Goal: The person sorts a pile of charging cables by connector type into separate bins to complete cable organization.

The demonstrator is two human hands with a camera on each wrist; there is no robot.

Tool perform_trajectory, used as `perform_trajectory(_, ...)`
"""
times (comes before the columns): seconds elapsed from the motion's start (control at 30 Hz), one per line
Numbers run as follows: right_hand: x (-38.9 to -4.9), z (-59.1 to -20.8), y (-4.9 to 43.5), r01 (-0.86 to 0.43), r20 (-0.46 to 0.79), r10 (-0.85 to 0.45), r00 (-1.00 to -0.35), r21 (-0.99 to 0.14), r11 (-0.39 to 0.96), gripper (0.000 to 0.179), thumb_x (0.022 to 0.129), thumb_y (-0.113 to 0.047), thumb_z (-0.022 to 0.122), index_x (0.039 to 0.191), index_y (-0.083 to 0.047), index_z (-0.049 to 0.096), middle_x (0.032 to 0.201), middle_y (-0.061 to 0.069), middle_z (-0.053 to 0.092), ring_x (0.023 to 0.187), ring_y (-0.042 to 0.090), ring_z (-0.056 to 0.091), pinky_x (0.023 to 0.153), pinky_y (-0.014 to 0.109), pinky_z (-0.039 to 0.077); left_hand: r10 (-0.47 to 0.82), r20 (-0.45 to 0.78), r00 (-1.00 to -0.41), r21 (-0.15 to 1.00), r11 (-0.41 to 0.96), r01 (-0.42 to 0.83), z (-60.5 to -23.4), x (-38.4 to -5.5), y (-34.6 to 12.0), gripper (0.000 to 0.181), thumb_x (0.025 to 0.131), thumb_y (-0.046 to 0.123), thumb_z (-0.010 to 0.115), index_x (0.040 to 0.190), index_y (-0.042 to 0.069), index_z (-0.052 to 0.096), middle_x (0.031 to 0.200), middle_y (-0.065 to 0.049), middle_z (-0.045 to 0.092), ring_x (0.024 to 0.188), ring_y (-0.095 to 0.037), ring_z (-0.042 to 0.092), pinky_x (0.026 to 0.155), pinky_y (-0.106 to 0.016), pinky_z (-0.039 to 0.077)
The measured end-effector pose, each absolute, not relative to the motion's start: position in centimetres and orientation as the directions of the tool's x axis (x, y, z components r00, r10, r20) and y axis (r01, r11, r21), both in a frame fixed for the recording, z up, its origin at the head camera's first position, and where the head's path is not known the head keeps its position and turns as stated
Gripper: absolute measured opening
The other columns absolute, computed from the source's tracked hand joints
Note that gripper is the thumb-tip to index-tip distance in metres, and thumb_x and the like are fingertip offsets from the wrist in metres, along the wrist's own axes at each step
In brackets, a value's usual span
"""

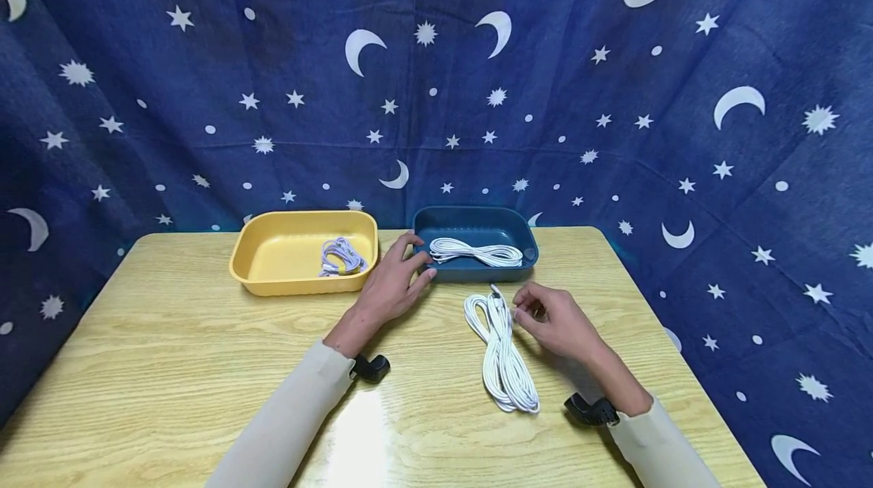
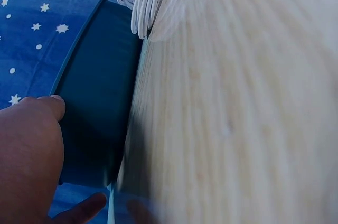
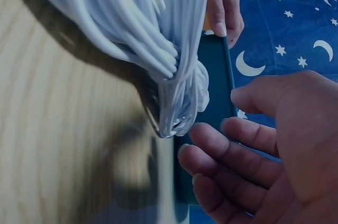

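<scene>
A long white cable [image 1: 501, 351], looped into a bundle and narrowed near its far end, lies on the table in front of the dark blue bin [image 1: 470, 274]. Beside that far end is my right hand [image 1: 555, 321], its fingers loosely bent. The right wrist view has the cable bundle [image 3: 177, 84] just off the fingertips, with nothing between thumb and fingers. My left hand [image 1: 392, 283] rests at the bin's near left corner. Its thumb [image 2: 57, 106] touches the rim in the left wrist view, while other fingers extend past the bin's end.
Inside the dark blue bin lies another bundled white cable [image 1: 477, 252]. A yellow bin [image 1: 273, 287] stands to its left, holding a lilac cable [image 1: 343, 256] with a yellow tie. Behind the wooden table [image 1: 170, 367] hangs a blue star-patterned cloth [image 1: 436, 132].
</scene>
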State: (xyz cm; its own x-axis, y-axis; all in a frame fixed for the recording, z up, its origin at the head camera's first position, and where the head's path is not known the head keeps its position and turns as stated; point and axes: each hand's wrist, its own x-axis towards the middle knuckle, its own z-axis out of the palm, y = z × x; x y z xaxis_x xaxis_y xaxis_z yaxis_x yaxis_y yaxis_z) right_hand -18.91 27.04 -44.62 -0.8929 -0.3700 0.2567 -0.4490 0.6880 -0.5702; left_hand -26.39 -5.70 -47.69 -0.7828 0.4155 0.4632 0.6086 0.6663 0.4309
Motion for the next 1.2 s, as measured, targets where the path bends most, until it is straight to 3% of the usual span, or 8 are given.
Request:
perform_trajectory(0.27, -18.3, -44.9, 26.7, -0.393, 0.174, -0.362, -0.916, -0.576, 0.717, 0.009, 0.096, -0.015, 0.078, 0.097, -0.017, 0.069, 0.08, -0.011, 0.067, 0.069, 0.008, 0.061, 0.063, 0.025, 0.051, 0.414, 0.452, -0.79, 0.434, 0.672, 0.6, -47.7, -26.4, -5.7, 0.025, 0.109, 0.036, 0.061, 0.115, 0.014, 0.073, 0.15, -0.011, 0.048, 0.15, -0.03, 0.041, 0.119, -0.05, 0.041)
perform_trajectory(0.47, -17.7, -45.1, 26.4, -0.335, 0.102, -0.341, -0.934, -0.576, 0.745, 0.018, 0.096, -0.025, 0.081, 0.085, -0.023, 0.067, 0.073, -0.012, 0.062, 0.065, 0.007, 0.055, 0.058, 0.025, 0.046, 0.416, 0.469, -0.779, 0.429, 0.664, 0.612, -47.7, -26.4, -5.7, 0.023, 0.109, 0.036, 0.061, 0.112, 0.016, 0.071, 0.149, -0.012, 0.049, 0.15, -0.03, 0.04, 0.119, -0.05, 0.04)
perform_trajectory(0.7, -17.2, -45.7, 25.8, -0.243, 0.024, -0.299, -0.954, -0.647, 0.723, 0.026, 0.093, -0.036, 0.084, 0.083, -0.02, 0.066, 0.07, -0.009, 0.062, 0.063, 0.008, 0.056, 0.057, 0.026, 0.045, 0.415, 0.47, -0.779, 0.426, 0.667, 0.612, -47.8, -26.4, -5.7, 0.026, 0.109, 0.036, 0.061, 0.114, 0.013, 0.073, 0.149, -0.011, 0.049, 0.151, -0.03, 0.039, 0.119, -0.05, 0.04)
perform_trajectory(1.2, -17.0, -45.9, 24.9, -0.05, -0.071, -0.14, -0.988, -0.705, 0.707, 0.025, 0.088, -0.021, 0.086, 0.084, -0.012, 0.063, 0.07, 0.0, 0.057, 0.061, 0.014, 0.052, 0.057, 0.027, 0.042, 0.413, 0.456, -0.788, 0.432, 0.672, 0.602, -47.9, -26.5, -5.7, 0.026, 0.109, 0.036, 0.061, 0.116, 0.015, 0.073, 0.151, -0.01, 0.048, 0.153, -0.029, 0.037, 0.122, -0.049, 0.037)
